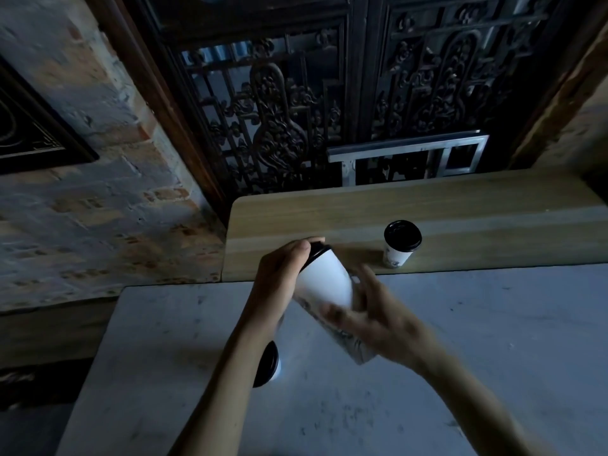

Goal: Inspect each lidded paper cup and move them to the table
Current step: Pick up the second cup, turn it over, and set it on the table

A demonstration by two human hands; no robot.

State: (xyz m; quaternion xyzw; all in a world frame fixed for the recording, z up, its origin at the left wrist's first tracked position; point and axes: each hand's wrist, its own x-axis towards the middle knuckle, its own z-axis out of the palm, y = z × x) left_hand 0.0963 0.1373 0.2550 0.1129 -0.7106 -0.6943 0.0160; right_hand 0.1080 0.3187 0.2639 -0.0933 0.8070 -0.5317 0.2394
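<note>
Head view shows me both forearms reaching in from the bottom edge, meeting over the far side of the grey table (493, 340). My left hand (279, 274) comes up from the lower middle, wrist bent, with the fingers curled over the top end of a tilted paper cup (325, 284) — the thumb lies across the edge of its black lid (317, 250). That cup leans with the lid away from me and to the left, and its base toward me and to the right, clear of the table surface. My right hand (371, 311) reaches in from the lower right and is blurred; its fingers look spread and fairly straight along the cup's lower side, touching it, but I cannot tell whether they truly close round it.

A second lidded cup (399, 246) stands upright on the wooden ledge (460, 218) beyond the table, just right of the held cup and apart from it. A third cup (268, 365) stands on the table beneath my left forearm — only part of its black lid and a strip of white wall show. Behind the ledge is a dark carved screen (279, 126), with a brick wall (98, 209) to the left.
</note>
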